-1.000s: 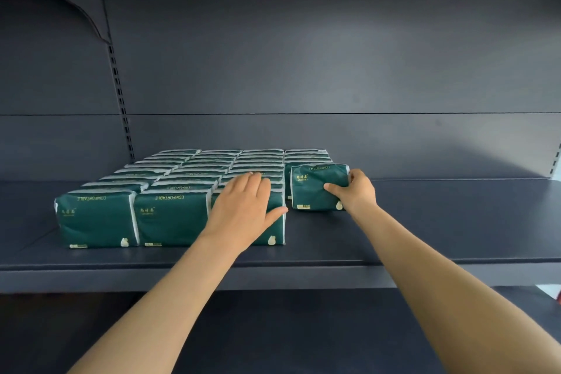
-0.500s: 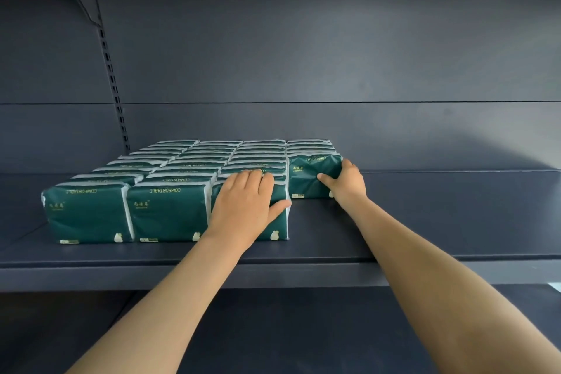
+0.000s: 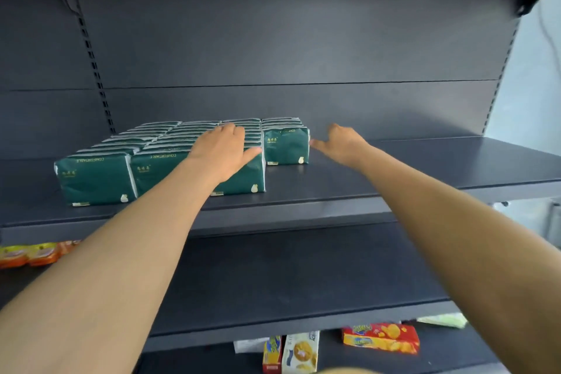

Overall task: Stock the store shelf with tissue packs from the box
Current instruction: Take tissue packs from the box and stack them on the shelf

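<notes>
Two bare arms reach far in over a dark store shelf (image 3: 425, 167), where green tissue packs (image 3: 170, 143) stand in four rows running from near to far on its left half.

The left hand (image 3: 223, 155) lies flat, palm down, on top of the third row at its near end. Its fingers are straight and close together, pointing at the back panel, and the thumb (image 3: 253, 151) splays right over the row's edge. The left forearm crosses the shelf lip on a slant from the near left.

The right hand (image 3: 343, 143) holds nothing. It hovers low over the bare shelf just right of the fourth-row pack (image 3: 287, 146), the nearest pack of the short right-hand row. That pack stands upright, set farther back than the fronts of the other three rows. The right thumb points left at the pack's right side and the fingers are loosely bent. Motion blur hides whether the thumb tip touches the wrapper. The right arm stretches almost straight from the near right corner.

The two hands are apart, with that pack between them.

A lower shelf (image 3: 303, 276) sits beneath, with orange packets (image 3: 27, 255) at the left edge of view. On the lowest level a red snack box (image 3: 381, 338) lies flat, and two smaller boxes (image 3: 291, 354) stand upright side by side.
</notes>
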`<state>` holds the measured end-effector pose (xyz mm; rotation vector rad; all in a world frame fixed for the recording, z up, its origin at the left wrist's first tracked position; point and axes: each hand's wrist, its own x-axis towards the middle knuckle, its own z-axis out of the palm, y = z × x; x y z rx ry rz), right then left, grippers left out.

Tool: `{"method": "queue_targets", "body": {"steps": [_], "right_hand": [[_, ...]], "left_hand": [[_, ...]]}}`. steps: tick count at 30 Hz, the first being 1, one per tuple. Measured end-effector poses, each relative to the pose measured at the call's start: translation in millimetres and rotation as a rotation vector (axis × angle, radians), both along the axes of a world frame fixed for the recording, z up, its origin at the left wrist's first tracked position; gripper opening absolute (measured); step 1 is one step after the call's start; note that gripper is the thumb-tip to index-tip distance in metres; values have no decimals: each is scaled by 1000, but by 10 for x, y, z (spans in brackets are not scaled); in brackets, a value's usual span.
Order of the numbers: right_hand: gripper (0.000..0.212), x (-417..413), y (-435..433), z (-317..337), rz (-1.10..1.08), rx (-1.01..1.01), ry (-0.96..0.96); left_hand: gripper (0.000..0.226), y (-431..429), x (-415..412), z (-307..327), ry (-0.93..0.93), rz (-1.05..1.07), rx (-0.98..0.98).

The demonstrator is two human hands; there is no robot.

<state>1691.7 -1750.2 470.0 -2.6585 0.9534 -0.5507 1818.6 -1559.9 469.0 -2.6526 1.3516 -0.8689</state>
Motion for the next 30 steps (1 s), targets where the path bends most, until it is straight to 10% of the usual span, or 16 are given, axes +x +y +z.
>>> {"method": "queue_targets", "body": {"steps": [13,30], "right_hand": [[62,-1667,294,-75,74,-143,116],[63,-3391,5,-1947,375,-7,456]], "left_hand": [[46,391,-1324,-129,204,-37,-25],[44,301,-3463,-1935,535,164,33]]}}
